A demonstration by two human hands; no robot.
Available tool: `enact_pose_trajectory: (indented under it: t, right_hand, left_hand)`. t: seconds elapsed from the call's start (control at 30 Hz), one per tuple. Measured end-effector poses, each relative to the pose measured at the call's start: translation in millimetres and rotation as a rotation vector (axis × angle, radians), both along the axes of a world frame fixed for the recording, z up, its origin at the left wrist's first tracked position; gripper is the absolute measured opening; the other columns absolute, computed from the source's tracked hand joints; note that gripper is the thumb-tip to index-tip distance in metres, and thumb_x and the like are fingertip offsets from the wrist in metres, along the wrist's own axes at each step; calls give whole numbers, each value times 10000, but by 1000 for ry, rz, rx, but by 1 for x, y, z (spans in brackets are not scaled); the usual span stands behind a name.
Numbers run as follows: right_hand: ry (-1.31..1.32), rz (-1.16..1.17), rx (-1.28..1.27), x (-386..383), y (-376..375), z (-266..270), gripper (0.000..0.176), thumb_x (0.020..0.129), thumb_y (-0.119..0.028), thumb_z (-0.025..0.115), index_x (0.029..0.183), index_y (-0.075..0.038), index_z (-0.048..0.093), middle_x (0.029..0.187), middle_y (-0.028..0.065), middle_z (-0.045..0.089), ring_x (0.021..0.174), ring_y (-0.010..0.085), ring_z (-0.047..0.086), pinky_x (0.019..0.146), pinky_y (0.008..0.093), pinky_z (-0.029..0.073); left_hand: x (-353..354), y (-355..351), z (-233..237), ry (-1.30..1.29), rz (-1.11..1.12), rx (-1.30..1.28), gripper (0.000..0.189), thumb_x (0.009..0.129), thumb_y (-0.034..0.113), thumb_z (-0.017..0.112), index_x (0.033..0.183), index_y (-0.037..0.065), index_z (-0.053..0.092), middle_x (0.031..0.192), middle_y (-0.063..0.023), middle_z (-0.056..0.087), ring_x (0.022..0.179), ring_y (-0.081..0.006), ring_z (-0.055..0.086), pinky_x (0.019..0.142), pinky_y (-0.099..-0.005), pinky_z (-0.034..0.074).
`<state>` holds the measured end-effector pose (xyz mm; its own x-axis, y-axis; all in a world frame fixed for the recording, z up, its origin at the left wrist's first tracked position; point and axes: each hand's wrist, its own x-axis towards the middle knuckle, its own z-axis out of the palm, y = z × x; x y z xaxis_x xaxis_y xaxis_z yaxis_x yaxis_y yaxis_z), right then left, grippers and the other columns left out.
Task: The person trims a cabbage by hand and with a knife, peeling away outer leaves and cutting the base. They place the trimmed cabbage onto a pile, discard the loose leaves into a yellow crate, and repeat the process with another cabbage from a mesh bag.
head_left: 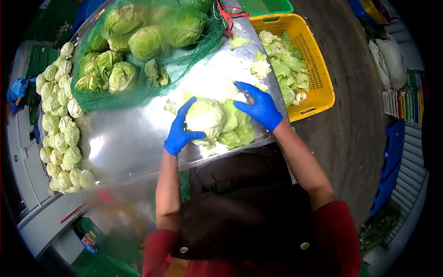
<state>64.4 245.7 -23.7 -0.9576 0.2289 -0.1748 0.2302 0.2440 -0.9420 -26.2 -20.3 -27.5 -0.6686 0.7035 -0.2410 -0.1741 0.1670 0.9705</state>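
Observation:
My left hand (pixel 181 129) in its blue glove curls round the left side of a pale green cabbage (pixel 204 117), fingers and thumb against it. The cabbage rests at the near edge of the metal table (pixel 115 138). Loose outer leaves (pixel 237 127) lie against its right side. Over these leaves is my right hand (pixel 260 105), also gloved in blue, with thumb and fingers apart. A small greyish patch shows between them, too blurred to name. Beyond my hands, a green mesh sack (pixel 138 98) holds several whole cabbages (pixel 147 44).
A yellow basket (pixel 318 78) with stripped leaves (pixel 286 64) stands off the table's right edge. Behind it is a green basket (pixel 265 5). Trimmed cabbages (pixel 60 138) are piled at the table's left end. Red ties (pixel 227 18) lie by the sack. Another person (pixel 18 90) is far left.

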Motion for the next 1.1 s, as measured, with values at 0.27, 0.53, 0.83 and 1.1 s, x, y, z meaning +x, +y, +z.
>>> enact_pose_trajectory:
  t: [0.27,0.53,0.83,1.1]
  right_hand:
    - [5,248,239,-30,-32,11,523,829,-404,672,1261,-128,569,1066,136,643,837,281,654,772,371,520]
    - [-72,353,538,-63,-25,23,415,887,-453,546,1055,-85,642,917,167,667,850,348,642,740,448,504]
    - [-432,94,-17,-50,12,-25,281,777,-297,603,835,-37,694,790,162,684,697,303,662,686,372,522]
    - [210,122,325,-35,-63,13,677,825,-360,705,1403,-153,418,1333,163,521,1051,312,611,895,366,491]
  left_hand:
    - [17,21,16,294,169,-298,975,646,187,833,1428,-15,286,1412,-205,379,1300,-311,390,1074,-401,346]
    - [39,55,21,624,257,-495,993,639,359,841,1381,-42,317,1342,-259,415,1240,-397,424,1027,-443,375]
    - [67,-11,21,192,333,-153,1103,610,218,858,1450,-31,189,1446,-205,314,1333,-315,348,1122,-405,277]
    - [35,22,16,759,249,-489,1039,589,207,873,1414,26,268,1384,-221,335,1271,-394,356,1057,-435,341]
